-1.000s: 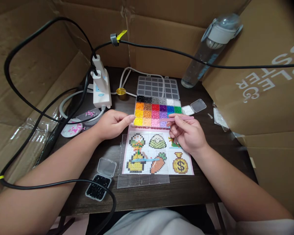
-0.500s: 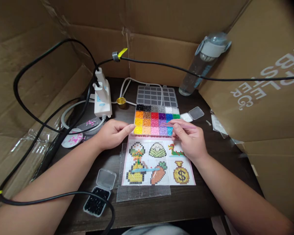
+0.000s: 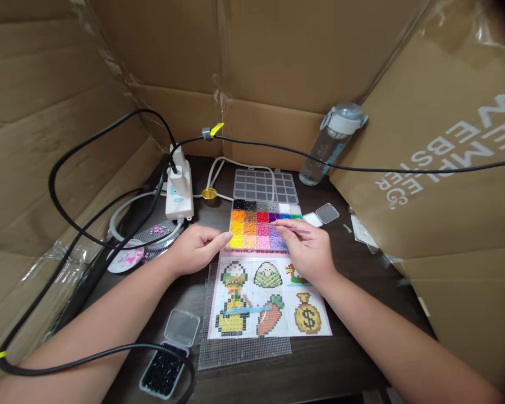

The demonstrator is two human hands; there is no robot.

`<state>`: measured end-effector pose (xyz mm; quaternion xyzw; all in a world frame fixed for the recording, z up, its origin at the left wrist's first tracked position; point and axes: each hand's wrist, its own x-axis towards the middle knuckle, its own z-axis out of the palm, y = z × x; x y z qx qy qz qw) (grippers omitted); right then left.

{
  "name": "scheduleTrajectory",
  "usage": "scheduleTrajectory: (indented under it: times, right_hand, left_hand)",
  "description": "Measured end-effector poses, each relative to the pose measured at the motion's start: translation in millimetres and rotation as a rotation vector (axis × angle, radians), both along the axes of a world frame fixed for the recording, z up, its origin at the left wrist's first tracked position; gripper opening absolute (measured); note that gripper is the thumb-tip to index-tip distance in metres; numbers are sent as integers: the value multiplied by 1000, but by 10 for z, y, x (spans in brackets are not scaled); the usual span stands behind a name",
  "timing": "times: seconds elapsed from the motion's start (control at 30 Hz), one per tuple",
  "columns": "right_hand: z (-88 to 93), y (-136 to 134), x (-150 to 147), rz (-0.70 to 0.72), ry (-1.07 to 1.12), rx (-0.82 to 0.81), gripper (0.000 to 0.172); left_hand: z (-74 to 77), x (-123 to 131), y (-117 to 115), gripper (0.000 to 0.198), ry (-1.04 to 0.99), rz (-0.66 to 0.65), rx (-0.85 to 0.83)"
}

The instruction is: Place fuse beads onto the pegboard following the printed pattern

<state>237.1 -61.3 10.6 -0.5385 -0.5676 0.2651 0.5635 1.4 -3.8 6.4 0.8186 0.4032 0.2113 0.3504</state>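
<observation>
A bead box (image 3: 256, 223) with many coloured compartments lies open on the dark table, its clear lid (image 3: 265, 186) folded back. My left hand (image 3: 197, 248) rests against the box's near left corner, fingers curled. My right hand (image 3: 306, 249) pinches pink tweezers (image 3: 292, 226) whose tip hovers over the purple and blue beads. Below both hands lies a pattern sheet (image 3: 269, 300) with pixel pictures under a clear pegboard (image 3: 244, 349).
A small open case of black beads (image 3: 165, 370) sits front left, a case of white beads (image 3: 315, 217) right of the box. A power strip (image 3: 179, 188), black cables (image 3: 88, 235) and a water bottle (image 3: 326, 143) stand behind. Cardboard walls (image 3: 425, 185) enclose the table.
The camera has tilted upward, so everything sits lower in view. My right hand moved the tweezers left over the box's purple beads. My left hand stays at the box corner.
</observation>
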Motion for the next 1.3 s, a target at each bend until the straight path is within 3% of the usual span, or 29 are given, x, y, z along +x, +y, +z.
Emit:
scheduleTrajectory:
  times: [0.17, 0.37, 0.53, 1.3]
  right_hand:
    - [109, 208, -174, 44, 50, -17, 10]
    - [-174, 431, -410, 24, -6, 19, 12]
    - [-326, 421, -420, -26, -175, 136, 15]
    - [-332, 418, -389, -44, -146, 129, 14]
  left_hand:
    - [-20, -17, 0, 51, 0, 0, 5]
    - [-74, -37, 4, 51, -30, -2, 4]
    - [-48, -23, -13, 51, -1, -6, 12]
    - [-64, -34, -15, 50, 43, 6, -12]
